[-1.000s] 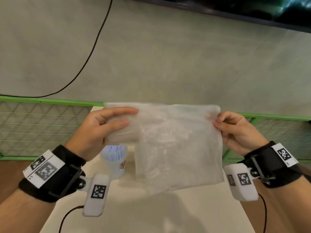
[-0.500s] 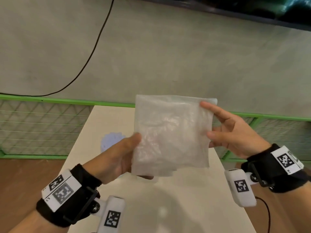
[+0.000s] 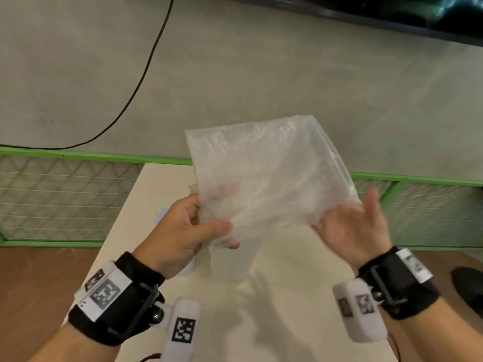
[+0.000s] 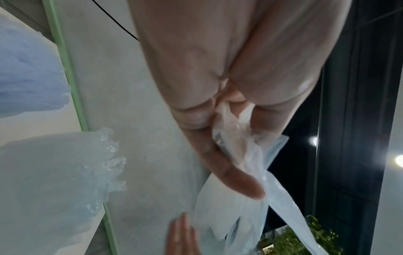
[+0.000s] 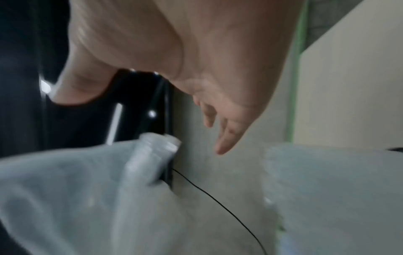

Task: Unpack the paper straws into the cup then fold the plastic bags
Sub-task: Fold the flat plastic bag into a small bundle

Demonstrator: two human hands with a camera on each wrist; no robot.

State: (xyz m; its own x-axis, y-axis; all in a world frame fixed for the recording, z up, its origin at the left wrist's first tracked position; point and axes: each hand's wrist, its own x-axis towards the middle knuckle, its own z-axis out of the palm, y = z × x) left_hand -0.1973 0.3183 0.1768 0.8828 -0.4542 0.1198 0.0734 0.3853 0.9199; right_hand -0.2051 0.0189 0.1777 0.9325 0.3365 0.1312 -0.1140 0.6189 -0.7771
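Head view: my left hand [image 3: 183, 231] pinched the plastic bag [image 3: 264, 176] at its lower corner, thumb over fingers, and held it up above the table [image 3: 300, 322], likely to keep the fold from slipping. My right hand [image 3: 350, 226] was released, palm flat under the other corner, fingers straight, probably supporting it. Bag: thin, cloudy, crinkled film, roughly square, doubled over. Cup [image 3: 160, 218] mostly hidden behind my left hand.
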